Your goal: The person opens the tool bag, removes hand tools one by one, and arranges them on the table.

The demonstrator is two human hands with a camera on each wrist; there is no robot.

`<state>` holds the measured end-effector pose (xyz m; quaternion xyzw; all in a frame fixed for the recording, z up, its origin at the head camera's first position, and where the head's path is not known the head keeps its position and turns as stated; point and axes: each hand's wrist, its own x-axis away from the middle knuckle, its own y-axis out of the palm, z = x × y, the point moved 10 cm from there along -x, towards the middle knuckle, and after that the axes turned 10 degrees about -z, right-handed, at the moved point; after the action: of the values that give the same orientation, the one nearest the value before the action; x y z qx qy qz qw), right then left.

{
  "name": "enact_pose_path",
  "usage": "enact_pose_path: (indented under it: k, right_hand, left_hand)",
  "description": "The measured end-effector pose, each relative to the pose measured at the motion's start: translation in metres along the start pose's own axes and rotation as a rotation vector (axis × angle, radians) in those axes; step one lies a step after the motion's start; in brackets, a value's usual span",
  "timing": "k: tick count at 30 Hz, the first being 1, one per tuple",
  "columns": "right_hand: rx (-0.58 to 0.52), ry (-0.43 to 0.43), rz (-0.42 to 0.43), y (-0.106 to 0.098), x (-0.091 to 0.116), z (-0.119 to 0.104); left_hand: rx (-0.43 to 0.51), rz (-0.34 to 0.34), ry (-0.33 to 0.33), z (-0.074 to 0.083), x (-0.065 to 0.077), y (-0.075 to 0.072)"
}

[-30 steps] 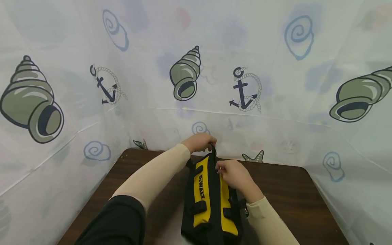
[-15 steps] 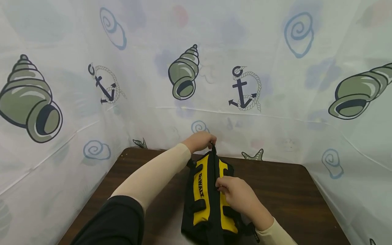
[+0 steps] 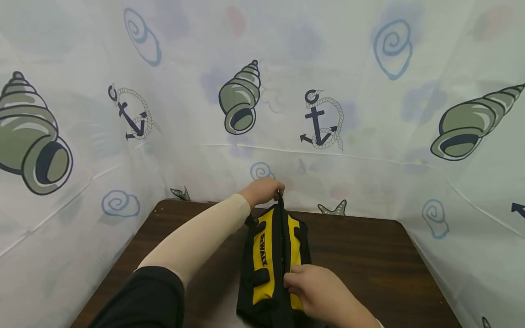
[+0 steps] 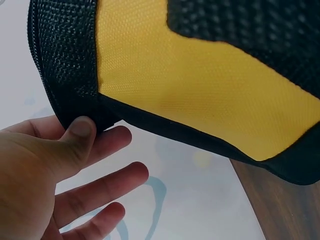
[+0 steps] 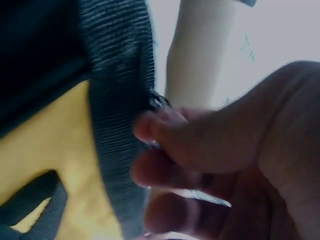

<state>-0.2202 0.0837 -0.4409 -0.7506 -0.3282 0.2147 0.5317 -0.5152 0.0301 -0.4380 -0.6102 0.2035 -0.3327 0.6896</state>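
Black-and-yellow DEWALT bag (image 3: 265, 262) lies on the table (image 3: 361, 255), running from mid far edge toward the near edge. Left hand (image 3: 262, 190) – thumb and finger clamped on the black webbing (image 4: 67, 65) at its far end. Right hand (image 3: 320, 289) pinches the zipper (image 3: 283, 248) nearer the near end (pull mostly hidden) – narrow gap beyond it.

The black and yellow cloth bag (image 3: 276, 264) runs off the bottom of the head view, and the person's right hand (image 3: 321, 291) hides part of it. In the right wrist view that hand is blurry and mostly covers a small shiny thing (image 5: 159, 101). The left hand (image 4: 45, 165) is cut off at its own view's left edge. A big green shell print (image 3: 30, 136) is cut off too.
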Motion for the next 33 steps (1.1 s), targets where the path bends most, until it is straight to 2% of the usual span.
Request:
enact_pose_path:
  k: [3,6,9,12,18,21,23,26,30,33]
  right_hand:
    - [0.034,-0.074,-0.099,0.009,0.0,-0.016]
    - [0.006,-0.218,-0.224,0.027,0.0,-0.038]
    - [-0.035,-0.369,-0.315,0.042,0.004,-0.059]
    - [-0.057,-0.426,-0.359,0.047,0.007,-0.066]
    - [-0.105,-0.404,-0.438,0.046,0.004,-0.059]
    - [-0.193,-0.351,-0.456,0.047,0.0,-0.053]
    - [-0.243,-0.303,-0.457,0.046,-0.002,-0.047]
    - [-0.291,-0.235,-0.414,0.039,-0.004,-0.036]
    - [-0.31,-0.208,-0.322,0.02,-0.006,-0.021]
    - [-0.374,-0.196,-0.291,0.012,-0.008,-0.004]
  left_hand:
    - [-0.009,-0.005,-0.005,0.001,0.0,0.0]
    - [-0.034,-0.001,-0.008,0.003,-0.001,0.0]
    - [-0.056,0.015,-0.009,0.004,-0.002,-0.002]
    - [-0.068,0.022,-0.01,0.005,-0.003,-0.003]
    - [-0.099,0.018,-0.007,0.003,-0.006,0.003]
    - [-0.071,0.01,-0.002,0.008,-0.001,0.003]
    - [-0.03,-0.006,-0.005,0.014,0.007,0.003]
    - [0.026,-0.01,-0.005,0.023,0.022,0.001]
    - [-0.012,0.04,-0.003,0.031,0.042,0.002]
    - [-0.042,0.074,-0.001,0.036,0.06,0.007]
